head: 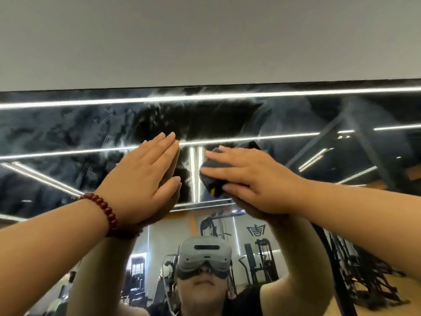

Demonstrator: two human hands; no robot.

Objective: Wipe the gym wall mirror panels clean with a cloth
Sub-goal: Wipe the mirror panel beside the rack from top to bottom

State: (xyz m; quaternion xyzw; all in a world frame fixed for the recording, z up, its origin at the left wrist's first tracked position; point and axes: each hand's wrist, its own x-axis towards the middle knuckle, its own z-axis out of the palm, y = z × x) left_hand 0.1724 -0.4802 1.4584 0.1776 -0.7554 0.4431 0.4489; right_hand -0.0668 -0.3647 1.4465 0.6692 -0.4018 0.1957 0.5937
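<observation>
Dark greys, white streaks and one red bracelet

The cloth (pixel 213 169) is dark grey with a small yellow tag at its lower edge. The mirror (pixel 91 133) shows a black reflected ceiling crossed by thin white light strips and clouded with pale grey, whitish smears. Above it the wall (pixel 205 37) is plain light grey. A bracelet (pixel 102 208) of deep red, glossy round beads circles the left wrist. The reflected headset (pixel 205 254) is light grey with a black visor band; the reflected gym floor is yellowish tan.

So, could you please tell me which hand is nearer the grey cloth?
Right. The right hand presses the grey cloth against the mirror; the left hand lies flat on the glass beside it, apart.
</observation>
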